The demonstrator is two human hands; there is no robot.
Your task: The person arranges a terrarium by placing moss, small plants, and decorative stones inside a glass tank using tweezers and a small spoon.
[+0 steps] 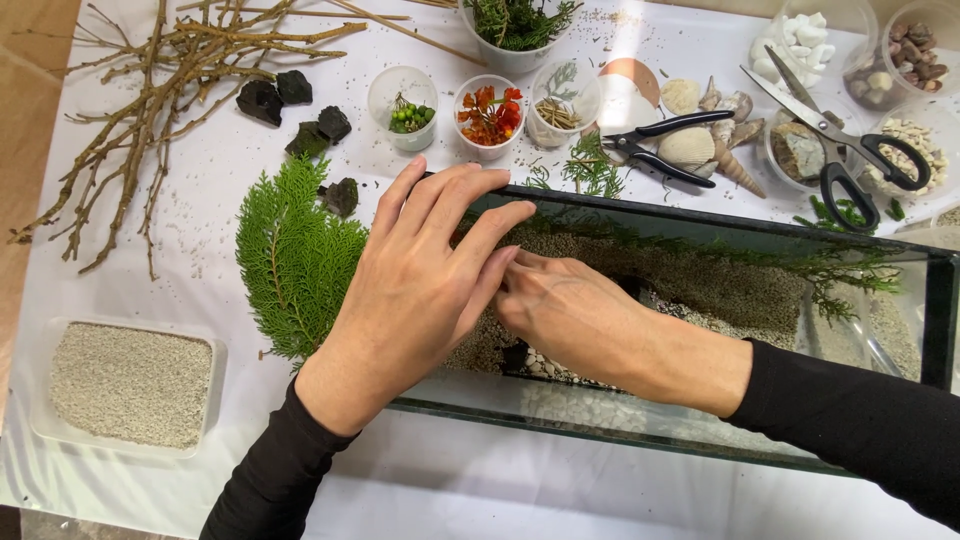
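Bare twigs (160, 80), black scissors (840, 140), seashells (700, 130) and a sand tray (130, 385) lie around.

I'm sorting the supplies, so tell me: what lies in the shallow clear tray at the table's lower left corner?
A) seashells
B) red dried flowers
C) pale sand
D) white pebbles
C: the shallow clear plastic tray holds only a flat bed of pale grainy sand.

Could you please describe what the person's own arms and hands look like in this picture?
Both arms wear long, close-fitting black sleeves that end at the wrists. The left hand and the right hand are bare: no gloves, and no rings, watch or bracelets show. The fingernails that show look short and unpainted.
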